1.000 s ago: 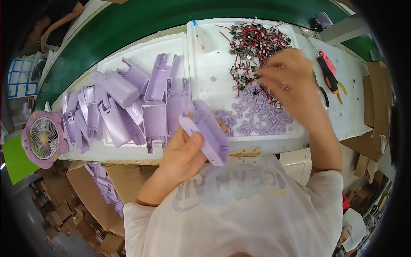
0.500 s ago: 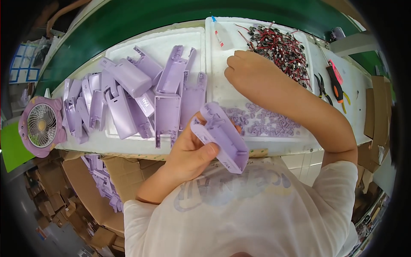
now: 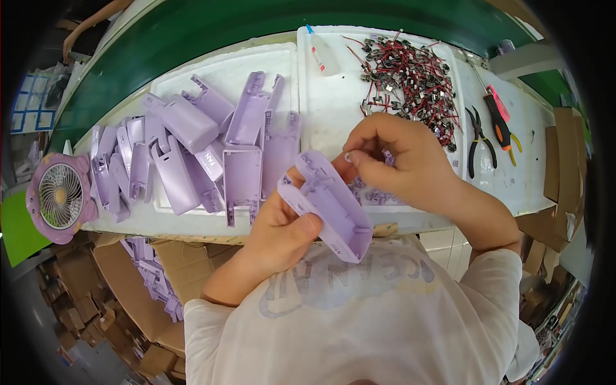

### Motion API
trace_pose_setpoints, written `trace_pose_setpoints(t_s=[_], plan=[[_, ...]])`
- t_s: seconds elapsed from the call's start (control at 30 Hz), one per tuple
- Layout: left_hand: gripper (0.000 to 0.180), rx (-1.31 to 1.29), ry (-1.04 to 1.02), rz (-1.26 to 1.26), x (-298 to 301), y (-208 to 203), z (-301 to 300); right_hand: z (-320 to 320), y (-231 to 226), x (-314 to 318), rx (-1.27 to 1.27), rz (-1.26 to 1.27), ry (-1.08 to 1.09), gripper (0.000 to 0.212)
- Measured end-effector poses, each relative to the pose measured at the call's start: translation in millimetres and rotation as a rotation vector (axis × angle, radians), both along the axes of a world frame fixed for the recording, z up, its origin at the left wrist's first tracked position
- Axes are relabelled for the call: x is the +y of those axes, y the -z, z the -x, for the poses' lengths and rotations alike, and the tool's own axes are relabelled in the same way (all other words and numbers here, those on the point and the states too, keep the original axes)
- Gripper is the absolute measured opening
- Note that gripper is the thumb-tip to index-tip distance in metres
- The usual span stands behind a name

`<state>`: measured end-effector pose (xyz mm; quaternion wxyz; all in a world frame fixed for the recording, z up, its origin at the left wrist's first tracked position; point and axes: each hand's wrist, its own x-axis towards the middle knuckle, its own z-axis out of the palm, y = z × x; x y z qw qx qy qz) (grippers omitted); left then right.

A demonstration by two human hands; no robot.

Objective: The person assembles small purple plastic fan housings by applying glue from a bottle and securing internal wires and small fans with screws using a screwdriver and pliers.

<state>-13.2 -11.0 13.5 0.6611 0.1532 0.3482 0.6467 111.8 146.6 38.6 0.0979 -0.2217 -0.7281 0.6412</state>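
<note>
– Moved since last frame: left hand (image 3: 282, 233) barely; right hand (image 3: 399, 157) nearer, just beside the lilac housing (image 3: 338, 213); fingers?

– Left ones clasp the housing; right thumb and forefinger close together, pinched item I cannot tell; both hands now attend one part.

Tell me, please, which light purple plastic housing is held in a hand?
The trough-shaped light purple plastic housing in the person's left hand, its open side facing up; it alone is held, while the other housings lie heaped at the left.
</note>
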Motion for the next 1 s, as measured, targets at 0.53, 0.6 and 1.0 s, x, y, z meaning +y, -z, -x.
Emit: trace_pose_setpoints(t_s=[0.53, 0.6, 1.0], plan=[[0.071, -0.060, 0.027, -0.046, -4, 1, 3, -12, -6, 12, 0.224, -0.579, -0.188, 0.016], [0.072, 0.156, 0.062, -0.061, -6, -3, 4, -11, -6, 12, 0.229, -0.607, -0.189, 0.012], [0.068, 0.477, 0.000, -0.276, -4, 2, 5, -9, -2, -25, 0.449, -0.597, 0.032, 0.019]])
